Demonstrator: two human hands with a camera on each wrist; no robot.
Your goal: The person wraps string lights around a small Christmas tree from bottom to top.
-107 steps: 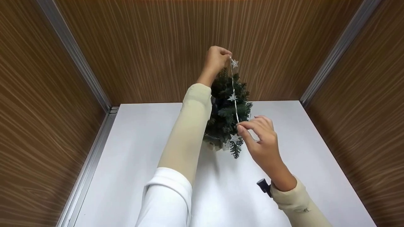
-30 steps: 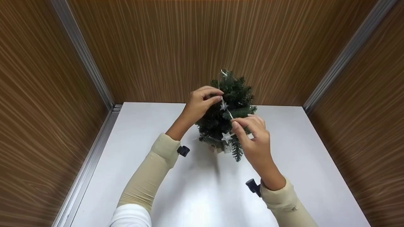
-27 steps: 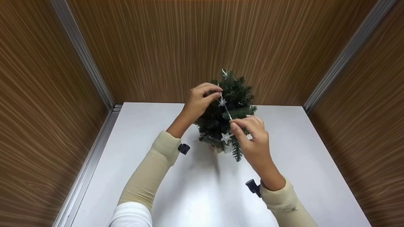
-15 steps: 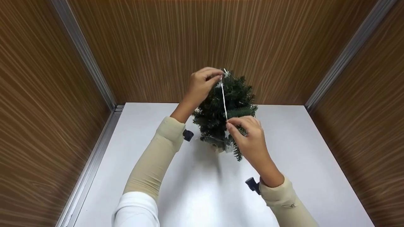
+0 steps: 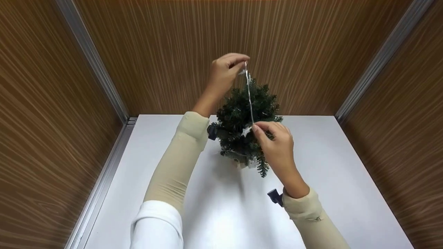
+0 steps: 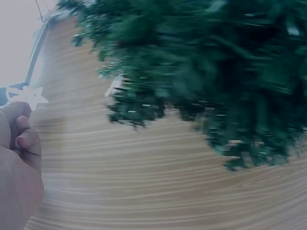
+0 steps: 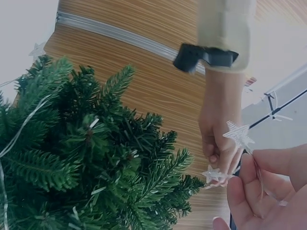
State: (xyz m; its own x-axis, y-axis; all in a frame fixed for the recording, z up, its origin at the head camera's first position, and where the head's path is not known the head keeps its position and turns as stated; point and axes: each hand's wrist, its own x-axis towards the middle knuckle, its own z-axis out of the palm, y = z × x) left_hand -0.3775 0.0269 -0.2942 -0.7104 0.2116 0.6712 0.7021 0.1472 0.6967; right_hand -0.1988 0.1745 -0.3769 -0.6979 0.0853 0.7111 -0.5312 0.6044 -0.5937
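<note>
My left hand [image 5: 223, 76] pinches the wire of a string of star lights [image 5: 250, 100] above the tip of a small green Christmas tree [image 5: 233, 114]. A clear star [image 6: 31, 97] sits at its fingertips in the left wrist view. Lower down, in front of the tree, my right hand [image 5: 278, 141] pinches the same wire between thumb and index finger. Between the hands the wire runs nearly straight. Another star [image 7: 238, 134] stands out beside the right fingertips. More of the wire [image 7: 24, 125] lies over the branches in the right wrist view.
The tree stands at the back of a white table [image 5: 159, 145], before a brown wood-grain panel [image 5: 173, 62]. Similar panels with metal edge rails [image 5: 97, 65] close off both sides. A small black wrist camera [image 5: 276, 197] projects from the right cuff.
Over the last second my left hand has risen from mid-tree to above the tip, and the wire between the hands has lengthened. My right hand has shifted slightly upward, still pinching.
</note>
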